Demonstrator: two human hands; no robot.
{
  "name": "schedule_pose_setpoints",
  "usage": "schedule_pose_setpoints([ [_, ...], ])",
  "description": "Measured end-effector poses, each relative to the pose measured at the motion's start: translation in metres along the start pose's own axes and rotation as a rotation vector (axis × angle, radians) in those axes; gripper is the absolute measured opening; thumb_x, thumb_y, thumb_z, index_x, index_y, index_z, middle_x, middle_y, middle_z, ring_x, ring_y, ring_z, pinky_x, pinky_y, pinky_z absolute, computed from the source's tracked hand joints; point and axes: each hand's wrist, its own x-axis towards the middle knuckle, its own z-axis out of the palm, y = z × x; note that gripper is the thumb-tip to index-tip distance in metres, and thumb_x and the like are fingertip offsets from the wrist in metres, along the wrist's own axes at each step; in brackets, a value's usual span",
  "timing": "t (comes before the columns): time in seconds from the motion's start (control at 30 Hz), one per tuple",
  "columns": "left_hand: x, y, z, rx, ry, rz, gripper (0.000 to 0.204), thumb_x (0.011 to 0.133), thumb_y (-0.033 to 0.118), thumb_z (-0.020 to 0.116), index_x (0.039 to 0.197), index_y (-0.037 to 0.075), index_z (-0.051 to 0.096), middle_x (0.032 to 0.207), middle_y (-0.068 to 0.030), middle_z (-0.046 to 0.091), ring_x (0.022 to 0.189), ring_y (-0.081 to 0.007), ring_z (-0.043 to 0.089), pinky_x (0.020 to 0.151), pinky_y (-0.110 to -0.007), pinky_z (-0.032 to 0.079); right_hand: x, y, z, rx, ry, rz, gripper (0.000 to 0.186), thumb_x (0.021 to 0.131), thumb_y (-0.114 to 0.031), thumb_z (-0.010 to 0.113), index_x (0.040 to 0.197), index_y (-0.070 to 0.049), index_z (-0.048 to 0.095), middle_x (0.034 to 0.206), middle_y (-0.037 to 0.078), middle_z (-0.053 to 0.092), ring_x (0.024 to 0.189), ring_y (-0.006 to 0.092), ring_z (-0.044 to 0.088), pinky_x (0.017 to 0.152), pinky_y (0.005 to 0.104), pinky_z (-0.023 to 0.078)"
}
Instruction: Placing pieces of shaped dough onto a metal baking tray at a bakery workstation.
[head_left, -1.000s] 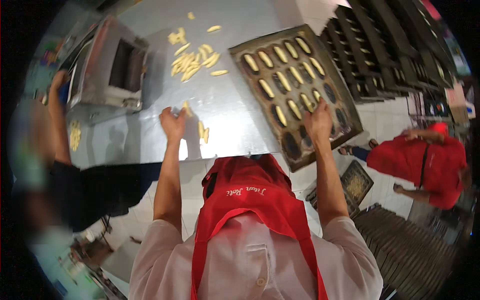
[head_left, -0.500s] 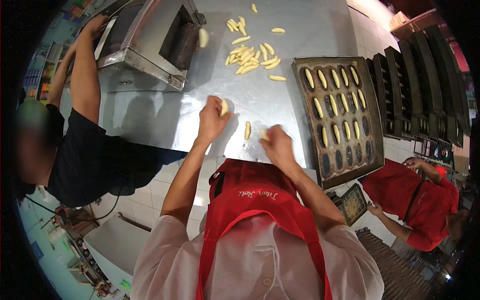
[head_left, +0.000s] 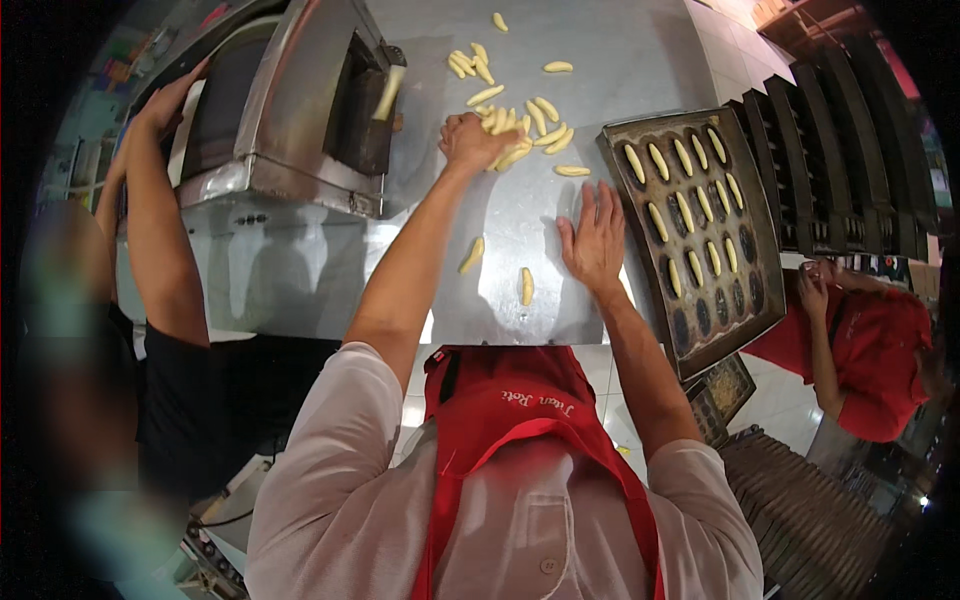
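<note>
Yellow dough pieces point(head_left: 537, 118) meet the bent fingers of the left hand point(head_left: 475, 142), heaped left of the baking tray point(head_left: 735, 338); whether those fingers grip any cannot be told. Just beside the tray's left edge, the right hand point(head_left: 597, 242) keeps its fingers straight and slightly apart over the metal surface point(head_left: 470, 322), two loose pieces lying farther left. Within the tray, more pieces sit in its three upper rows, and dark pans point(head_left: 860, 150) stand right of it.
</note>
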Motion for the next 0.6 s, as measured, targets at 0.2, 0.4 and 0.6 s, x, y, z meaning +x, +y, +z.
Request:
schedule_pose_setpoints([
  [0.2, 0.025, 0.042, -0.034, -1.272, -0.435, -0.482, 0.033, 0.100, 0.034, 0.067, 0.116, 0.007, 0.059, 0.096, -0.0072, 0.067, 0.074, -0.0199, 0.068, 0.060, -0.037, 0.056, -0.091, -0.023, -0.029, 0.083, -0.150, -0.002, 0.064, 0.096, -0.023, 0.064, 0.148, 0.007, 0.044, 0.153, 0.028, 0.042, 0.141, 0.0472, 0.040, 0.119, 0.0549, 0.032],
  [0.4, 0.116, 0.085, -0.043, -1.541, -0.114, -0.199, 0.037, 0.103, 0.035, 0.063, 0.124, 0.005, 0.059, 0.109, -0.0071, 0.066, 0.091, -0.0186, 0.067, 0.079, -0.039, 0.057, -0.123, -0.018, -0.055, 0.060, -0.139, 0.097, 0.058, 0.088, -0.006, 0.065, 0.143, 0.002, 0.052, 0.134, 0.022, 0.058, 0.122, 0.0406, 0.055, 0.105, 0.0502, 0.045],
  [0.6, 0.022, 0.056, -0.013, -0.399, -0.109, 0.323, 0.043, 0.093, 0.031, 0.072, 0.120, -0.002, 0.066, 0.116, -0.0172, 0.070, 0.108, -0.0314, 0.065, 0.096, -0.043, 0.051, -0.131, 0.002, -0.058, 0.014, -0.203, 0.181, 0.042, 0.084, -0.010, 0.073, 0.124, -0.002, 0.063, 0.116, 0.019, 0.063, 0.105, 0.0381, 0.062, 0.092, 0.0463, 0.051],
])
